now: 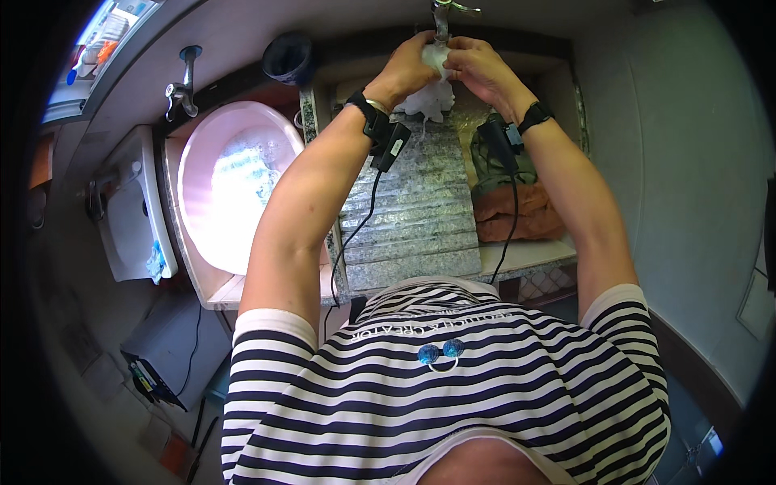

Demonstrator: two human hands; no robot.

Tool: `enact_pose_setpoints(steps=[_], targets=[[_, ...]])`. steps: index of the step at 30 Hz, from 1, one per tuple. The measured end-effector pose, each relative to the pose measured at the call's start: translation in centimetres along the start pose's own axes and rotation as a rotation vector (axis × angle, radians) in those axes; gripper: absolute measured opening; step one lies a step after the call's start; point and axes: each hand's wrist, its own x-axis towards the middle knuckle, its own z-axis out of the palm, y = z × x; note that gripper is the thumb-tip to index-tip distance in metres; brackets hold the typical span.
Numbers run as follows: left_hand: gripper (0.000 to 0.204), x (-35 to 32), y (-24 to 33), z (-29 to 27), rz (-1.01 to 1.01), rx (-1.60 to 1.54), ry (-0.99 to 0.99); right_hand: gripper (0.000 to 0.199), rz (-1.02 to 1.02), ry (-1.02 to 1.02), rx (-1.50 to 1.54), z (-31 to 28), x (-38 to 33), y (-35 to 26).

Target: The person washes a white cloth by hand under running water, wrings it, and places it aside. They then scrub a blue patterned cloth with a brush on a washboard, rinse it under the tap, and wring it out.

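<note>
Head view: left hand (406, 71) and right hand (485, 71) both closed on white, sodden-looking cloth (428, 101), bunched just beneath tap (441, 24). Slick fabric could slip away if grip slackens; strong flow might splash off ridged slab (408, 218) below. Slab grey, lying in sink (525, 253); pink basin (196, 166) left, rust-coloured cloth (537, 217) right; pale wall (647, 145) farther right.

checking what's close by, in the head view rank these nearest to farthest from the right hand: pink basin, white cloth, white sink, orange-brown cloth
From the right hand:
1. White cloth, at the hand itself
2. Orange-brown cloth, lower in the view
3. Pink basin, to the left
4. White sink, far left
</note>
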Motion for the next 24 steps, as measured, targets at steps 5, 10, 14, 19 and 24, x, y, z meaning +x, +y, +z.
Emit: enact_pose_setpoints(steps=[5,10,14,19,24], targets=[[0.034,-0.3,-1.2,-0.1,-0.202,0.048,0.094,0.040,-0.067,0.171,-0.275,-0.9,-2.0,0.8],[0.026,-3.0,1.3,1.8,-0.206,-0.404,0.293,0.059,0.015,-0.111,-0.215,1.5,-2.7,4.0],[0.020,-5.6,6.0,1.1,-0.075,-0.642,0.297,0.040,-0.117,0.072,-0.308,2.5,-2.5,7.2],[0.024,-6.2,1.6,-2.5,0.147,-0.809,0.412,0.030,0.046,0.139,-0.520,0.3,-0.5,5.6],[0.027,-8.8,-6.1,-2.1,-0.434,-0.645,0.594,0.028,0.074,0.223,-0.591,-2.2,1.6,3.8]])
